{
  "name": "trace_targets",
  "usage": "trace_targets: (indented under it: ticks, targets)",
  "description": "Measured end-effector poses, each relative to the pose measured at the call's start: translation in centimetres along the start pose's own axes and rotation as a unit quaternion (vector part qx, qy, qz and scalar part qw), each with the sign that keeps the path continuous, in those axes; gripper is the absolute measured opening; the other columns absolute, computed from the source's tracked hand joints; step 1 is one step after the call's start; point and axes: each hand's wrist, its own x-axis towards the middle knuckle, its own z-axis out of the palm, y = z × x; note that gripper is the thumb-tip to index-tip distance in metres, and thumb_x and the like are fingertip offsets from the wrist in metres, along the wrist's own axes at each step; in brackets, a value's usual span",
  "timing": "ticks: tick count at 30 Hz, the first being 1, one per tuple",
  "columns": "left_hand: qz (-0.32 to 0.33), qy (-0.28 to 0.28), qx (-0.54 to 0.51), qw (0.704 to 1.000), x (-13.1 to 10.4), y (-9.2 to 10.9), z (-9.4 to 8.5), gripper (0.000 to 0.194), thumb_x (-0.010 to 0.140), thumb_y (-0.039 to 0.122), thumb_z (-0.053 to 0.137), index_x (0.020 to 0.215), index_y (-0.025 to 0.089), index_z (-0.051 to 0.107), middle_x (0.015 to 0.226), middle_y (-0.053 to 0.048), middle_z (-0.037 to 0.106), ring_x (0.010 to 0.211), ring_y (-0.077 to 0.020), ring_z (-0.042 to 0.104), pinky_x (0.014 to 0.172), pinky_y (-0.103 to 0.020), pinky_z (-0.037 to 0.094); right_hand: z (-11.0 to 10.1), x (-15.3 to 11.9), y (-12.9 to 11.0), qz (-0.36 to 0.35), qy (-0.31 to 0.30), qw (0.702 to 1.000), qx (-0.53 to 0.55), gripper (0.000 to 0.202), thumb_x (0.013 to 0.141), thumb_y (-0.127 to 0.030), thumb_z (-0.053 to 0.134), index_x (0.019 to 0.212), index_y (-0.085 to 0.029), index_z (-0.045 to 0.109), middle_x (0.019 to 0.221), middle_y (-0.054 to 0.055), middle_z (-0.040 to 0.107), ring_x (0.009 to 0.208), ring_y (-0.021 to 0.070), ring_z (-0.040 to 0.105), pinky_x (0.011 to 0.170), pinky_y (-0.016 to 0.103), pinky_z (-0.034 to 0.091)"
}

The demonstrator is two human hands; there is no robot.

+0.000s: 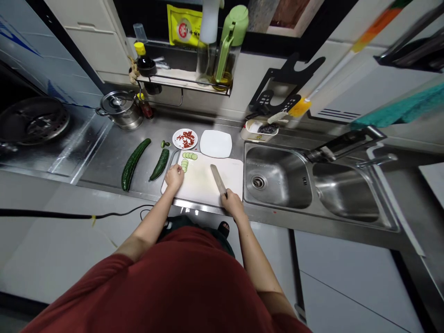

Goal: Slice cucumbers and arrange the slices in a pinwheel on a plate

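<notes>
My right hand (233, 203) is wrapped round the handle of a knife (218, 179), whose blade lies over the right half of a white cutting board (227, 173). At the board's left edge, my left hand (174, 176) is closed beside cucumber slices (185, 165); what its fingers hold, if anything, is too small to make out. More slices (189, 156) form a row near the board's top left. A cut cucumber (160, 164) rests left of the board, with a whole cucumber (135, 164) farther left.
Behind the board are a plate of chopped red pieces (185, 138) and a white square plate (215, 143). Small green pieces (165, 144) lie nearby. A steel pot (121, 109) stands back left; a double sink (280, 178) is at right. A bottle rack (183, 79) hangs above.
</notes>
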Motion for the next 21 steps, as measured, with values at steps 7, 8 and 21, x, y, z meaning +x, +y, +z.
trace_targets:
  ticks: [7, 8, 21]
  targets:
    - [0.038, 0.019, -0.004, 0.999, -0.3, 2.0, -0.2, 0.021, 0.087, 0.027, 0.048, 0.102, 0.026, 0.063, 0.108, -0.007, 0.064, 0.104, -0.0238, 0.055, 0.089, -0.036, 0.035, 0.1, 0.1, -0.1, -0.001, -0.007, 1.000, 0.001, 0.031, 0.095, -0.034, 0.032, 0.111, -0.018, 0.054, 0.102, 0.012, 0.067, 0.096, 0.0240, 0.062, 0.073, 0.029, 0.041]
    - [0.040, 0.013, -0.001, 0.999, -0.2, 2.5, -0.2, 0.022, 0.087, 0.027, 0.047, 0.103, 0.026, 0.063, 0.109, -0.007, 0.064, 0.105, -0.0238, 0.055, 0.089, -0.036, 0.035, 0.1, 0.1, -0.2, 0.000, -0.008, 1.000, 0.002, 0.031, 0.095, -0.034, 0.032, 0.112, -0.018, 0.054, 0.102, 0.012, 0.067, 0.096, 0.0240, 0.062, 0.073, 0.029, 0.041]
    - [0.096, -0.036, 0.071, 0.992, 5.1, 5.9, 1.2, 0.034, 0.086, 0.033, 0.049, 0.116, 0.027, 0.062, 0.118, -0.011, 0.060, 0.112, -0.0300, 0.048, 0.093, -0.045, 0.031, 0.2, 0.1, -0.2, 0.002, -0.011, 1.000, 0.003, 0.031, 0.096, -0.034, 0.031, 0.112, -0.018, 0.053, 0.102, 0.013, 0.067, 0.095, 0.0245, 0.062, 0.071, 0.030, 0.041]
